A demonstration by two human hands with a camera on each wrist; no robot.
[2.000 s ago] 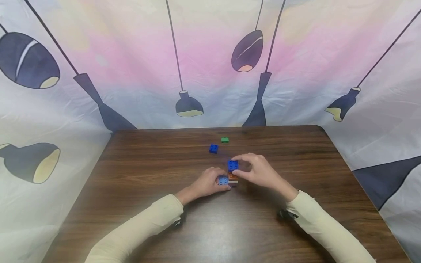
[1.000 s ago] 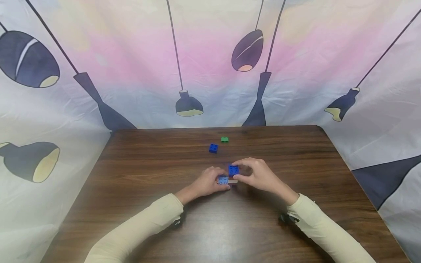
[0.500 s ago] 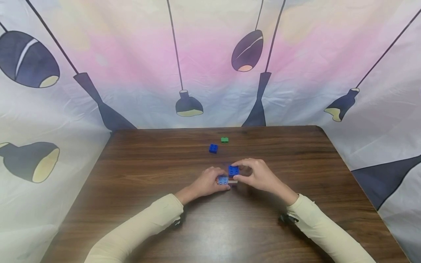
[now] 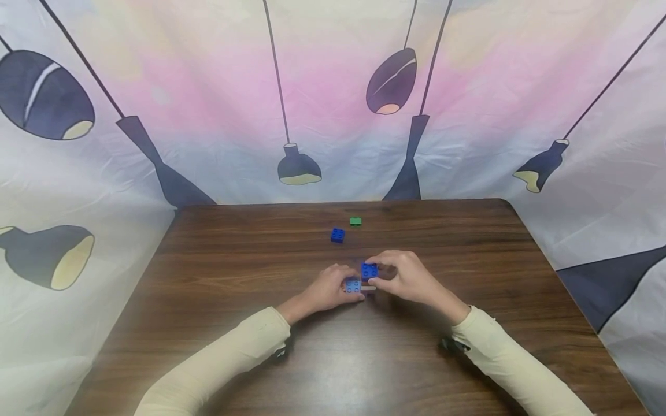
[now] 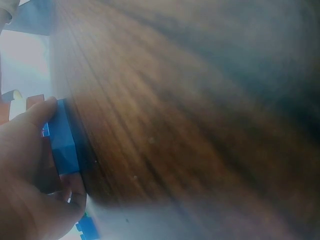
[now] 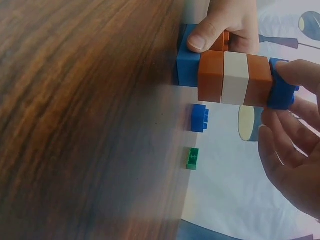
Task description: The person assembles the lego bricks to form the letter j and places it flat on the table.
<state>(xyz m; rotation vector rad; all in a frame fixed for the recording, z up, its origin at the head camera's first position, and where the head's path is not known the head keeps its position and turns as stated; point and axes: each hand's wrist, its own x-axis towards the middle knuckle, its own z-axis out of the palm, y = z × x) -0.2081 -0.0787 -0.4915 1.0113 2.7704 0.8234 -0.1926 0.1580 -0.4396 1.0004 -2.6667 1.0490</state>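
My right hand (image 4: 407, 276) pinches a dark blue toy building brick (image 4: 369, 271) between thumb and fingers. In the right wrist view that brick tops a column of an orange brick (image 6: 259, 80), a white brick (image 6: 236, 78) and a second orange brick (image 6: 210, 76). Under the column lies a light blue brick (image 6: 187, 61) at the table. My left hand (image 4: 326, 287) grips this lower part, its thumb on the light blue brick. Another orange brick (image 6: 220, 42) with studs shows beside the column, partly hidden by the left hand.
Farther back on the brown wooden table (image 4: 250, 242) lie a loose dark blue brick (image 4: 337, 235) and a small green brick (image 4: 355, 222). A cloth printed with hanging lamps (image 4: 218, 104) rises behind the table's far edge.
Since two seconds ago, my right hand has brought the dark blue brick down and slightly nearer onto the column, covering the orange brick from above. My left hand has stayed in place.
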